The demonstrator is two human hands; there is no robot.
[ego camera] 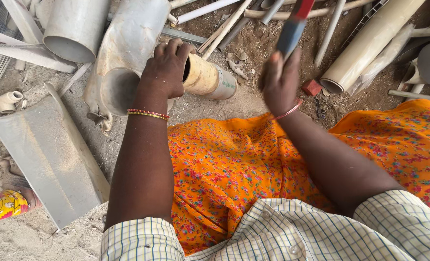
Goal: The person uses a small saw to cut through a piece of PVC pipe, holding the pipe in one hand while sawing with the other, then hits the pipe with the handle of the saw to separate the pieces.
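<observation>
A checked shirt (292,232) is worn up top, off-white with thin blue and yellowish lines making a grid, and a few small buttons can be seen down the front. The sleeves are short and end above the elbows, so both forearms are left bare. Below that, a bright orange cloth (224,164) is draped across the lap, printed all over with tiny red, pink and green flowers. On the wrist of the left hand (165,67), two thin bangles (148,114) are stacked, one red and one yellow-gold. On the right hand (278,82), a single slim red bangle (289,111) is worn, seen a bit blurred.
</observation>
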